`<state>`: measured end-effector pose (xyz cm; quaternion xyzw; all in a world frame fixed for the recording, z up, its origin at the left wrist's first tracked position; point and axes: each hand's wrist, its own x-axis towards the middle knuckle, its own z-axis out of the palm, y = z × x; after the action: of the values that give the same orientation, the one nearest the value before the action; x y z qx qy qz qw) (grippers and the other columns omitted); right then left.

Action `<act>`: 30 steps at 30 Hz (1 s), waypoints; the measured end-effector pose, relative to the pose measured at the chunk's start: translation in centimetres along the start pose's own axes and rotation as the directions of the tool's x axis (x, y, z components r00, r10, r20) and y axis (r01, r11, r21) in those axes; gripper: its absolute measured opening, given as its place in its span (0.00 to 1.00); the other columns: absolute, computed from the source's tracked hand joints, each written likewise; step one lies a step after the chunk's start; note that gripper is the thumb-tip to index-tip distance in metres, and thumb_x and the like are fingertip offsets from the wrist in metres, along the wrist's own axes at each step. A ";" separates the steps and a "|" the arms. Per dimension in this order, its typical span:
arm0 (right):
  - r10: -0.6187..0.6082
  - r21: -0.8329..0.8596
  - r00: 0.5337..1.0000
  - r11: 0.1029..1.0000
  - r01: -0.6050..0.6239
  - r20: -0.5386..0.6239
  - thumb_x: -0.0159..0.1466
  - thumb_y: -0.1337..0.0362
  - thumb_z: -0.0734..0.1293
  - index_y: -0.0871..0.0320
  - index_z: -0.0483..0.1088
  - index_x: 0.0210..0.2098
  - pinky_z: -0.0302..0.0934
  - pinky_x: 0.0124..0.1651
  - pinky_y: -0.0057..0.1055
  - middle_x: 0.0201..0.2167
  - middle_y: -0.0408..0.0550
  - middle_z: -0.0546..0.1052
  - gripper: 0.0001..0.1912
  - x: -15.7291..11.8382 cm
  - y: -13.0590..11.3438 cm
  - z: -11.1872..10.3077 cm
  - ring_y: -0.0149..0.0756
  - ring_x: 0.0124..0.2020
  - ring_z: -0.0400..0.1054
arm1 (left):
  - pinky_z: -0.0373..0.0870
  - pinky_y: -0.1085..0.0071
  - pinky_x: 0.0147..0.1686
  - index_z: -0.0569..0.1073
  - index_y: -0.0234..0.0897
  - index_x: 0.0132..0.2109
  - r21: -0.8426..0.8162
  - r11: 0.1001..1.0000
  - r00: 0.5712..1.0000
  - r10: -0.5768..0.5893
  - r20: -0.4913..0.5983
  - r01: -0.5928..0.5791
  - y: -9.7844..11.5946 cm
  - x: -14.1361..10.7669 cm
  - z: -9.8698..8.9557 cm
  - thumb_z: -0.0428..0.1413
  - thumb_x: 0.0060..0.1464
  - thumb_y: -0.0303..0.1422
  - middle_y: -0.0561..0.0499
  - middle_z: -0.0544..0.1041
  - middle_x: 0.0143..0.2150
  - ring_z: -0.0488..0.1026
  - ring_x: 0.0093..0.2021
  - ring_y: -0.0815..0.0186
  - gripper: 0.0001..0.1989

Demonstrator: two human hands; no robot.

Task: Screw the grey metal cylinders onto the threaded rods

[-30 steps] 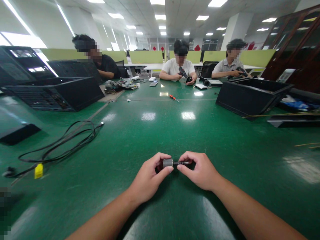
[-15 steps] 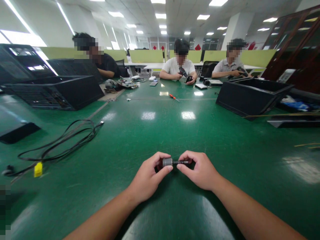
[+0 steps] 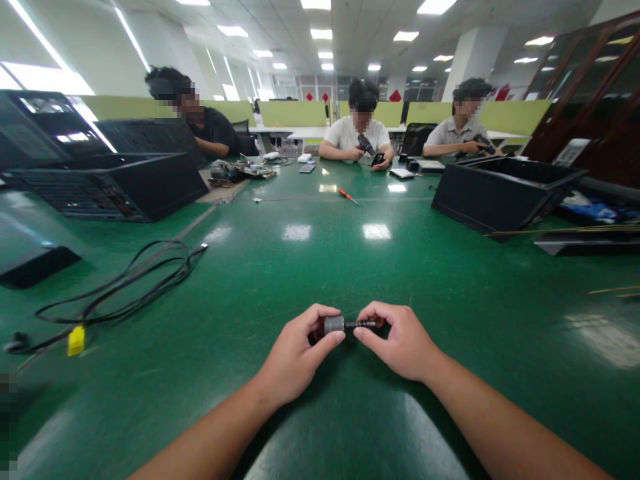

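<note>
Low over the green table [image 3: 320,267], my left hand [image 3: 297,350] pinches a small grey metal cylinder [image 3: 334,325] between thumb and fingers. A thin dark shaft with lighter rings [image 3: 364,324] sticks out of the cylinder's right end, and the two look like one motor-like part. My right hand [image 3: 403,340] has its thumb and forefinger closed around the shaft's outer end. Both hands are held level, a short gap apart. The fingertips behind the part are hidden.
Black cables [image 3: 135,273] with a yellow tag [image 3: 76,340] lie at left. Black computer cases stand at the far left [image 3: 165,187] and right [image 3: 500,200]. An orange screwdriver [image 3: 345,194] lies farther back. Three people sit across the table; two hold power drills [image 3: 367,144].
</note>
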<state>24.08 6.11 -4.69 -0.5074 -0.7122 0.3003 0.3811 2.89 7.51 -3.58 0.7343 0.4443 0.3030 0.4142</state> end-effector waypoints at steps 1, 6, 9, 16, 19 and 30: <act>0.005 0.000 1.000 1.000 -0.005 0.001 0.61 0.63 0.69 0.56 0.75 0.34 0.59 0.33 0.28 0.25 0.41 0.76 0.03 0.0 0.0 0.0 0.33 0.27 0.68 | 0.68 0.66 0.43 0.71 0.39 0.50 -0.010 1.000 1.000 -0.007 -0.002 0.007 -0.1 0.0 0.0 0.56 0.60 0.39 0.50 0.77 0.40 0.74 0.41 0.62 0.14; 0.016 0.018 1.000 1.000 -0.016 0.003 0.62 0.62 0.68 0.56 0.75 0.34 0.60 0.34 0.28 0.26 0.42 0.76 0.04 0.0 -0.1 -0.1 0.33 0.28 0.69 | 0.69 0.65 0.43 0.70 0.39 0.51 -0.054 0.998 1.000 -0.022 -0.008 0.021 -0.3 0.1 0.1 0.57 0.60 0.39 0.49 0.77 0.40 0.74 0.40 0.62 0.15; 0.013 0.031 1.000 0.999 -0.013 0.005 0.62 0.62 0.68 0.56 0.75 0.34 0.60 0.34 0.28 0.26 0.42 0.76 0.05 0.0 -0.1 -0.2 0.33 0.28 0.69 | 0.69 0.65 0.43 0.70 0.38 0.51 -0.063 0.998 1.000 -0.028 -0.012 0.027 -0.3 0.1 0.1 0.57 0.59 0.40 0.49 0.77 0.40 0.74 0.39 0.62 0.15; 0.003 0.038 1.000 0.999 -0.003 0.003 0.63 0.62 0.68 0.56 0.75 0.35 0.59 0.33 0.28 0.26 0.41 0.76 0.05 0.0 0.1 0.0 0.32 0.28 0.68 | 0.68 0.65 0.42 0.70 0.38 0.50 -0.096 0.995 0.999 -0.037 -0.006 0.036 -0.1 0.1 0.1 0.57 0.59 0.39 0.50 0.77 0.39 0.74 0.39 0.62 0.15; 0.005 0.039 1.000 0.999 -0.005 0.001 0.62 0.63 0.68 0.56 0.75 0.34 0.59 0.33 0.28 0.26 0.41 0.76 0.04 0.1 0.1 0.0 0.32 0.28 0.68 | 0.68 0.66 0.42 0.70 0.38 0.50 -0.102 0.994 0.999 -0.039 -0.004 0.039 -0.2 0.1 0.1 0.57 0.59 0.39 0.50 0.76 0.39 0.74 0.38 0.62 0.15; 0.005 0.025 1.000 1.000 -0.004 -0.020 0.62 0.64 0.69 0.56 0.75 0.35 0.60 0.35 0.29 0.26 0.42 0.77 0.03 0.1 0.0 0.0 0.33 0.28 0.69 | 0.67 0.66 0.40 0.70 0.38 0.50 -0.103 0.994 0.999 -0.051 -0.014 0.049 -0.2 0.0 0.1 0.57 0.59 0.39 0.51 0.76 0.38 0.73 0.37 0.63 0.15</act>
<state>24.09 6.25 -4.69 -0.5070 -0.7033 0.3051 0.3939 2.86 7.60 -3.81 0.6983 0.4498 0.3210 0.4549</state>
